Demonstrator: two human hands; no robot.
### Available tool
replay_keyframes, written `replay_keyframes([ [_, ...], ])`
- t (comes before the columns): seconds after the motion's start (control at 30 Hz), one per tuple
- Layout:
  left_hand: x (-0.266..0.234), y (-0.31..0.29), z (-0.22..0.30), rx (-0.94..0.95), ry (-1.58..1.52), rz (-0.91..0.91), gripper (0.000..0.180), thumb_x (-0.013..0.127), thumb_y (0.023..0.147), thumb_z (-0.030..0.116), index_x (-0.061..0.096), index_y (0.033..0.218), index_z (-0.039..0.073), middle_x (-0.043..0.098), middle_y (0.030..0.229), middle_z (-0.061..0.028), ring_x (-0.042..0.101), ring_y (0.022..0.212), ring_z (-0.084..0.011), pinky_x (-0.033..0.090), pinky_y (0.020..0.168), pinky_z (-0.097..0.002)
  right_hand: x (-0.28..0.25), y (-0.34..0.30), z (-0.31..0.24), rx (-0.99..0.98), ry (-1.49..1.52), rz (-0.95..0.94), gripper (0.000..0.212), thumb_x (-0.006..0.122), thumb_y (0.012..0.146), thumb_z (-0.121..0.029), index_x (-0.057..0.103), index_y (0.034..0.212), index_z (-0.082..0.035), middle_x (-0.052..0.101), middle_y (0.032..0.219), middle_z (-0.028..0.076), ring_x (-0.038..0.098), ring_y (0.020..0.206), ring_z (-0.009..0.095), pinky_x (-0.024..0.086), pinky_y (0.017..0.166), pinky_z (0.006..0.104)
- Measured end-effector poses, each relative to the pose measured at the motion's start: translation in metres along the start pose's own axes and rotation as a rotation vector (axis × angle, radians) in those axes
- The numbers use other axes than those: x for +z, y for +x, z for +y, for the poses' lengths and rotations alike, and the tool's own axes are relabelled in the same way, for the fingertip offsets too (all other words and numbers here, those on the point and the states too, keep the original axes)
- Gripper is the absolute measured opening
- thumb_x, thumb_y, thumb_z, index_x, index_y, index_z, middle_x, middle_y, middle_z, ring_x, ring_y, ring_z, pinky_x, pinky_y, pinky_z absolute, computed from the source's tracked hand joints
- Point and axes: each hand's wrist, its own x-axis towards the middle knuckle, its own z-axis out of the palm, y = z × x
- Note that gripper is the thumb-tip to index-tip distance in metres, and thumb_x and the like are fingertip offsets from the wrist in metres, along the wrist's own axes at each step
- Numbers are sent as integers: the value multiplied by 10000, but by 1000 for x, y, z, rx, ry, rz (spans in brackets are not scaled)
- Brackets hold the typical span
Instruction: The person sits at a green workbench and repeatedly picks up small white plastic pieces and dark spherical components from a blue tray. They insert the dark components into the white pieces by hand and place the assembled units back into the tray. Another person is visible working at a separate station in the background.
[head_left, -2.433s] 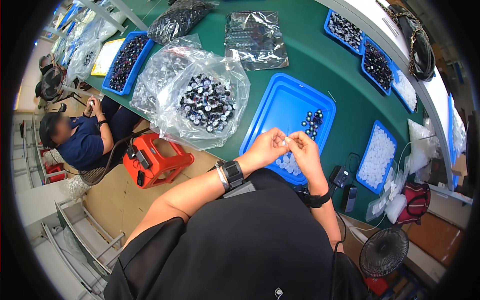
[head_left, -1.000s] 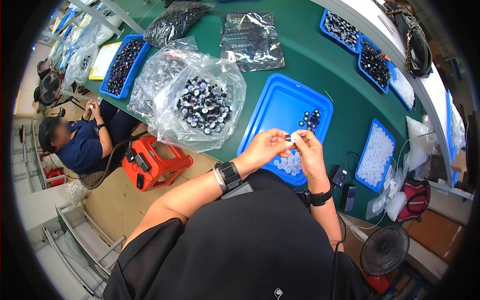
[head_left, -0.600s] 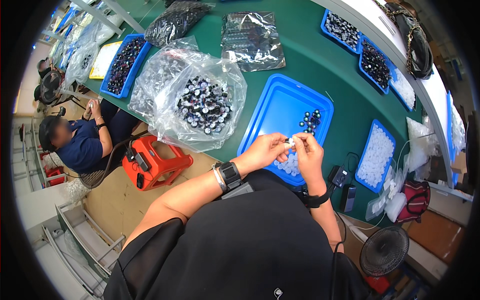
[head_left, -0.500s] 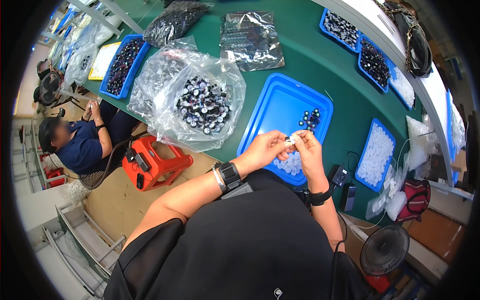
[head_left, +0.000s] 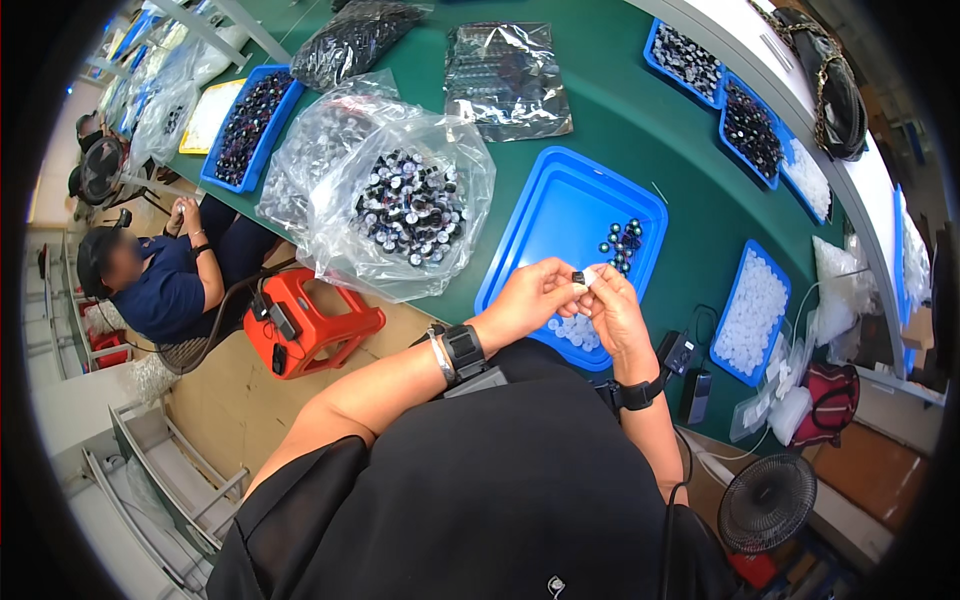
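Over the near part of a blue tray [head_left: 530, 215], my two hands meet at their fingertips. My left hand [head_left: 528, 300] pinches a small black part [head_left: 578, 278] between thumb and forefinger. Right beside it, a small white piece [head_left: 589, 273] sits in the closed fingers of my right hand [head_left: 618, 312]. I cannot tell whether the two pieces are joined. Beneath my hands, white translucent pieces [head_left: 578, 331] lie in the tray, partly hidden. Dark shiny round parts [head_left: 625, 240] are gathered towards the tray's right side.
Left of the tray stands an open transparent bag [head_left: 410, 210] of black-and-white parts. A blue tray of white pieces [head_left: 750, 312] is at the right, near a black adapter [head_left: 677, 350]. Another person [head_left: 165, 275] sits at far left beyond a red stool [head_left: 300, 325].
My right fingers have shifted slightly around the white piece, and the black part now shows more plainly at my left fingertips. Both hands stay over the tray.
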Motion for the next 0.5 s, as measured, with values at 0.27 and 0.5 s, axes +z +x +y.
replay_keyframes([
  [0.27, 1, 0, 2, 24, 129, 23, 177, 602, 912, 123, 547, 996, -22, 638, 799, -70, 632, 710, -106, 532, 633, -241, 0, 0, 3, -6, -40, 21, 114, 553, 939, -161, 516, 927, -53, 526, 736, 8, 449, 578, 67, 368, 526, 218],
  [0.5, 1, -3, 7, 158, 415, 8, 153, 592, 909, 106, 518, 937, -24, 613, 747, -84, 650, 694, -148, 535, 615, -275, 8, -3, -3, 47, -80, 59, 107, 516, 939, -131, 451, 877, -71, 465, 696, -4, 371, 522, 40, 326, 455, 209],
])
